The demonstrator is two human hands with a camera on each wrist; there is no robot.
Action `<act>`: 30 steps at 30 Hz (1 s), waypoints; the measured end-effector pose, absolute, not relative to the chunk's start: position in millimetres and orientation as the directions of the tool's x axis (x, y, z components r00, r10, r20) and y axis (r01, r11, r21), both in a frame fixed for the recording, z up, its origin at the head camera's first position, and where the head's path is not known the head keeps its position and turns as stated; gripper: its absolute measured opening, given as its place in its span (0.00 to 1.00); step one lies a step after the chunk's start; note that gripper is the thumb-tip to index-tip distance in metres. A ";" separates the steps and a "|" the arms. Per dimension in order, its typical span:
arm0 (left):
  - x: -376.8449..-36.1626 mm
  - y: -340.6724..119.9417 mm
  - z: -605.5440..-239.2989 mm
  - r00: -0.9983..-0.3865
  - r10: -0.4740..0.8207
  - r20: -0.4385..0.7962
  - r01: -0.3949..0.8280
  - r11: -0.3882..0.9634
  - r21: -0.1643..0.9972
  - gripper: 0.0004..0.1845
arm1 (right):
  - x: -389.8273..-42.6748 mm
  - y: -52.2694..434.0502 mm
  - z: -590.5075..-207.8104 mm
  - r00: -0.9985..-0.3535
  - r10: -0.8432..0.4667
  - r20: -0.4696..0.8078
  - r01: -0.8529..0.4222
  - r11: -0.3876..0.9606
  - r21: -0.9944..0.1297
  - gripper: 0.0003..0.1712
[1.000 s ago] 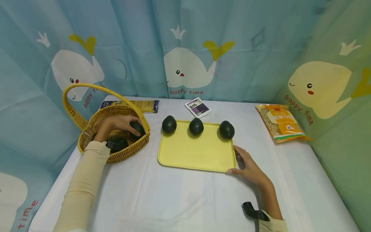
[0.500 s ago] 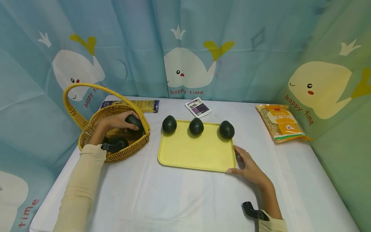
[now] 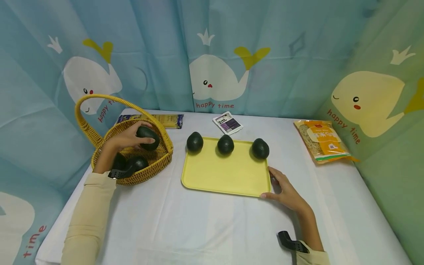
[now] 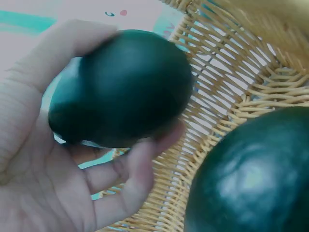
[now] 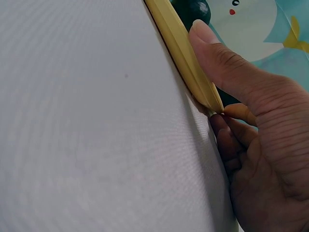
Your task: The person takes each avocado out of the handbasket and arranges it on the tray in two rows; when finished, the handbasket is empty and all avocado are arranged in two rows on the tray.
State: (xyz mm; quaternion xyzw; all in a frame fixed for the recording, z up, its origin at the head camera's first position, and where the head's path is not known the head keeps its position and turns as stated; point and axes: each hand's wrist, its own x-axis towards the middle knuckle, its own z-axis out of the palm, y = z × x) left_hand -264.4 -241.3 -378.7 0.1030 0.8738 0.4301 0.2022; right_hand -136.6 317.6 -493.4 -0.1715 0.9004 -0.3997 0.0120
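My left hand holds a dark green avocado over the yellow wicker basket. In the left wrist view, thumb and fingers curl round that avocado, clear of a larger-looking one below. Further avocados lie in the basket, partly behind my wrist. My right hand grips the near right corner of a yellow tray; the right wrist view has the thumb by the tray's rim and the fingers curled at its corner. Three avocados stand along the tray's far edge.
Behind the basket lies a yellow and blue packet. A small white and purple pack is beyond the tray. An orange bag lies at the far right. The basket's tall handle arches over its opening. Curtains surround the white table.
My left hand has lifted the avocado off the right side of the basket and drawn it up and left. My right hand stays on the tray's corner.
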 end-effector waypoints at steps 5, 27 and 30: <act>-256.4 -245.9 -376.8 -0.926 0.287 -0.245 -0.019 0.612 0.791 0.44 | -136.0 315.8 -492.1 -0.945 -0.313 0.097 -0.281 0.621 -0.732 0.58; -182.7 -213.8 -378.6 -0.954 0.271 -0.129 -0.017 0.380 0.925 0.38 | -135.1 316.2 -489.4 -0.937 -0.330 0.118 -0.309 0.619 -0.722 0.56; -176.6 -208.7 -377.0 -0.945 0.306 -0.118 -0.007 0.341 0.940 0.38 | -135.1 315.4 -490.0 -0.940 -0.324 0.109 -0.298 0.620 -0.726 0.57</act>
